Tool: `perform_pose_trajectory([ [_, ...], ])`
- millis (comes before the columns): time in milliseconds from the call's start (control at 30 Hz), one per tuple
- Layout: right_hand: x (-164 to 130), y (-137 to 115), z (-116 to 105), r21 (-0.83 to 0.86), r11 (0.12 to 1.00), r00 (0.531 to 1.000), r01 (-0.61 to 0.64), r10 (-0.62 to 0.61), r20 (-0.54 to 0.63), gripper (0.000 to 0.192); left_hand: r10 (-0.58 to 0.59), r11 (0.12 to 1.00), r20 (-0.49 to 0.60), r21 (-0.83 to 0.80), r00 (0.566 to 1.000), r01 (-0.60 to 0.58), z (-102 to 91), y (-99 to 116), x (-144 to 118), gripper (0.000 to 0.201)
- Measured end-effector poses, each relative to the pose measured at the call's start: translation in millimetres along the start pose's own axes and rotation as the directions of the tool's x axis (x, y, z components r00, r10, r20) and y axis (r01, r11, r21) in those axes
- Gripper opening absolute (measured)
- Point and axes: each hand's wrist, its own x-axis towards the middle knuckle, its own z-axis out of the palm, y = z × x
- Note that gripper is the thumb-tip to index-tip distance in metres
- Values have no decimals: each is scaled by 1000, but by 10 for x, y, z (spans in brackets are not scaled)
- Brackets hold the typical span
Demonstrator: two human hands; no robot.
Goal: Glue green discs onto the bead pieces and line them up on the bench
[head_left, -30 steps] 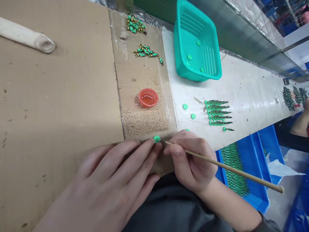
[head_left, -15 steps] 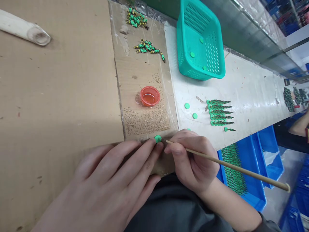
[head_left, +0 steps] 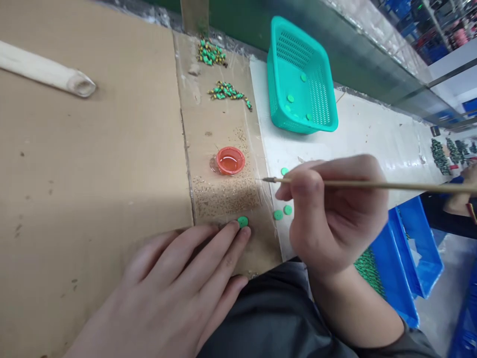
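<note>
My left hand (head_left: 182,283) lies low over the board, two fingertips holding a small green button (head_left: 243,221) at its edge. Pinched between thumb and fingers of my right hand (head_left: 335,214) is a thin wooden stick (head_left: 357,184) with a fine dark tip. That tip hovers right of many tiny gold specks (head_left: 227,194) spread on the board. Just beyond the specks stands a small red cup (head_left: 230,160) with liquid in it. Loose green buttons (head_left: 278,215) lie on the white surface beside my right hand, which hides part of that area.
A teal basket (head_left: 272,94) with several green buttons stands at the back. Two piles of small green, yellow and black pieces (head_left: 211,52) lie left of it. A pale wooden rod (head_left: 44,72) rests far left. Blue bins (head_left: 421,248) are at right, near another person's arm (head_left: 456,203).
My right hand has lifted away from the button, up and to the right, and the stick now points left with its fine dark tip showing. My left hand stays at the button. The view has shifted slightly.
</note>
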Motion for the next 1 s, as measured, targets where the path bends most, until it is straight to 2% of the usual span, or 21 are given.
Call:
perform_pose_trajectory([
  [33, 117, 9, 64, -1, 999, 997, 53, -53, -56, 15, -22, 1000, -26, -10, 999, 22, 4, 0, 10, 70],
  [100, 310, 36, 194, -4, 994, 991, 113, -113, -72, 23, -30, 999, -46, -26, 999, 29, 18, -2, 24, 67],
  [200, 448, 106, 334, 9, 990, 989, 139, -140, 45, 29, -10, 1000, -58, -27, 998, 8, 36, -6, 32, 62],
  [367, 442, 198, 390, -28, 988, 982, 149, -144, 121, 30, -8, 999, -64, -43, 998, 5, 38, -8, 42, 58],
  [1000, 417, 200, 403, -71, 984, 980, 161, -150, 133, 32, -9, 998, -81, -57, 997, 5, 38, 3, 52, 58],
])
